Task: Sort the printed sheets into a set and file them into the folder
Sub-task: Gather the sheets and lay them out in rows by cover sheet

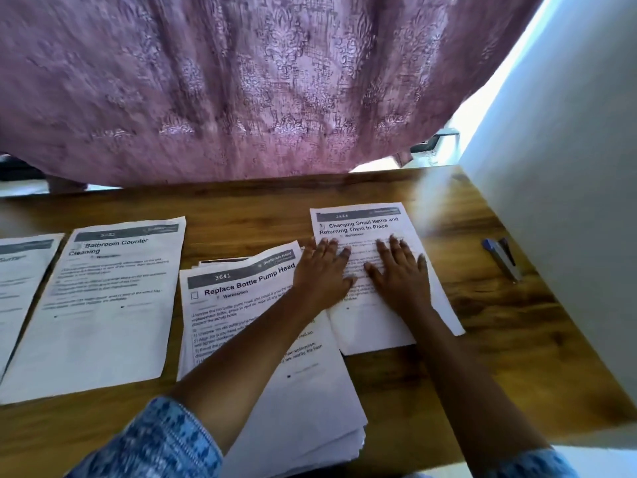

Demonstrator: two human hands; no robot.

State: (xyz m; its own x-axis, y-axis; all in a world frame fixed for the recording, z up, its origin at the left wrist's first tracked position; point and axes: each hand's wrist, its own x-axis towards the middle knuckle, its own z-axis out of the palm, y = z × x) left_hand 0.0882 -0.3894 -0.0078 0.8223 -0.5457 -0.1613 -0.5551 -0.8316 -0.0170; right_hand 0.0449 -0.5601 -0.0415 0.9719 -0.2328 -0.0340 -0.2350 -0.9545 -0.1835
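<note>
Head view, white printed sheet (365,224) pressed flat on wood-grain counter (489,332) by left hand (322,276) and right hand (401,276), fingers (393,246) spread, long axis pointed away.

Left to right on the brown wooden table (448,374): a white printed sheet (20,288), a white "Bathroom Counter Cleaning" sheet (96,322), a white paper stack (303,391), a white "Charging Small Items" sheet (365,219) overlapping the stack's right edge, and a blue metal stapler (501,258) far right.

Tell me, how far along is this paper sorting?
Done: the Bathroom Counter Cleaning sheet and a cut-off sheet beside it lie dealt out on the table. In hand: the left hand and right hand press flat on the Charging Small Items sheet. Left: the stack topped by Replace Bottle Pump Head waits unsorted, and no folder is in view, so filing looks unstarted.
</note>
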